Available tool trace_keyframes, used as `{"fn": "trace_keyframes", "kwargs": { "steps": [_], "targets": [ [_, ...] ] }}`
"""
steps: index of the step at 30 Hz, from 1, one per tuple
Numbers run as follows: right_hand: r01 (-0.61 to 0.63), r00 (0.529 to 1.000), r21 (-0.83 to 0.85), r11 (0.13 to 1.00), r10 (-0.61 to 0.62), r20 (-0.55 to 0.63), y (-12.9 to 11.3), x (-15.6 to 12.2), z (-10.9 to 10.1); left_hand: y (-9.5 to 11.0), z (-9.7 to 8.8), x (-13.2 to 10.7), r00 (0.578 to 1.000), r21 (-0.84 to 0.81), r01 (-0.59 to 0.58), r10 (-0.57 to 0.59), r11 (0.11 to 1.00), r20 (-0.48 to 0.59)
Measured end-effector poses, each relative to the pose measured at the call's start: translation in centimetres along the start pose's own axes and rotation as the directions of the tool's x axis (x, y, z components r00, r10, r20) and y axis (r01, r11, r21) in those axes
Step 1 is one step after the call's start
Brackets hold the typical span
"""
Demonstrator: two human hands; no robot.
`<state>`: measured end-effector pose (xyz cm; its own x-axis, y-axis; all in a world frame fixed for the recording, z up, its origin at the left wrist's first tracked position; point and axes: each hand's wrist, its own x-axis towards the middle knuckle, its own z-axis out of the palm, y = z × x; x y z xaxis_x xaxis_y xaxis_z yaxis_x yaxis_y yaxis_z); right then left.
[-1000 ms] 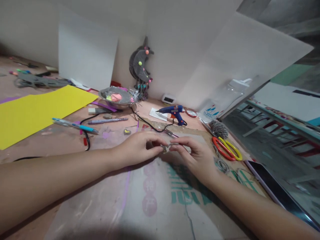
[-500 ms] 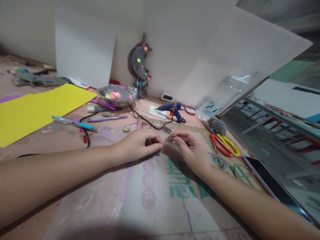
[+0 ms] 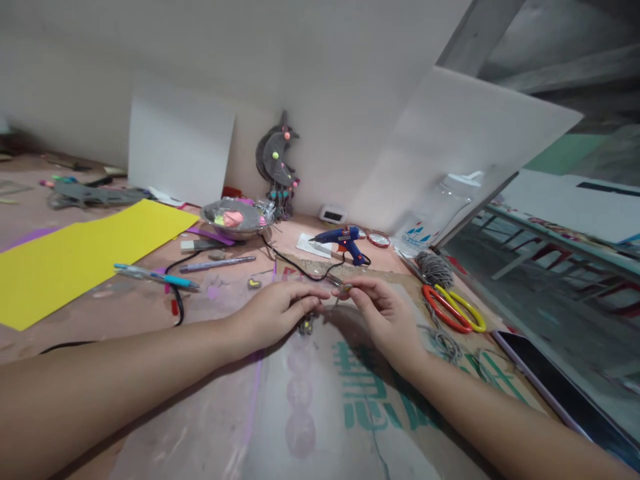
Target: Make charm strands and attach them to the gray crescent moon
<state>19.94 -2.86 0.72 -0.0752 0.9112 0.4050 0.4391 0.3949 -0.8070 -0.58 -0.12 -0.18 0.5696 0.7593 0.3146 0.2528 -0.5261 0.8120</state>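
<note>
My right hand [image 3: 387, 323] pinches a small grey piece with a touch of yellow [image 3: 344, 290] between thumb and fingertips. A thin grey strand [image 3: 335, 303] hangs by it, between the two hands. My left hand [image 3: 277, 313] is closed in a pinch close to that piece; what its fingertips hold is too small to make out. Just under the left fingers lies another small grey and yellow piece [image 3: 306, 325], partly covered. Both hands are above a plastic sheet [image 3: 240, 400] and printed cardboard [image 3: 450, 400].
Behind the hands lie a blue glue gun [image 3: 343, 237] and its black cord. Scissors [image 3: 450, 310], a grey yarn ball [image 3: 434, 268] and a phone [image 3: 560, 387] are on the right. To the left are pens [image 3: 160, 275], yellow paper [image 3: 95, 253] and a metal bowl [image 3: 235, 223].
My view has tilted up, so things sit lower. The left hand has shifted slightly, and a grey and yellow piece now shows beneath it. The right hand's piece has turned, showing yellow.
</note>
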Motion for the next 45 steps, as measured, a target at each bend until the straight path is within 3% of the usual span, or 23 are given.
{"fn": "trace_keyframes", "kwargs": {
  "steps": [5,9,14,17,24,45],
  "targets": [
    [-0.019,1.0,0.001,1.0,0.019,-0.022,0.3,0.1,-0.2,0.1,0.0,0.1,0.998,0.022,0.014,-0.012,1.0,-0.056],
    [0.041,0.998,-0.103,0.994,-0.046,-0.048,0.3,0.1,-0.3,0.2,0.0,0.2,1.0,0.013,-0.005,0.005,1.0,-0.026],
    [0.165,0.985,-0.089,0.982,-0.169,-0.042,-0.4,0.2,0.1,0.3,0.1,0.3,0.998,0.081,-0.05,0.047,0.995,0.041],
    [0.205,0.978,-0.097,0.974,-0.207,-0.017,-0.7,0.2,0.4,0.2,0.3,0.3,0.998,0.085,-0.054,0.053,0.995,0.013],
    [0.181,0.983,-0.116,0.977,-0.184,-0.014,-0.2,0.1,0.3,0.7,0.2,0.3,1.0,0.165,-0.026,0.024,0.986,0.01],
    [0.137,0.99,-0.101,0.985,-0.139,-0.017,-0.3,0.0,0.4,0.5,-0.1,0.3,0.998,0.113,0.019,-0.026,0.993,0.056]
  ]
}}
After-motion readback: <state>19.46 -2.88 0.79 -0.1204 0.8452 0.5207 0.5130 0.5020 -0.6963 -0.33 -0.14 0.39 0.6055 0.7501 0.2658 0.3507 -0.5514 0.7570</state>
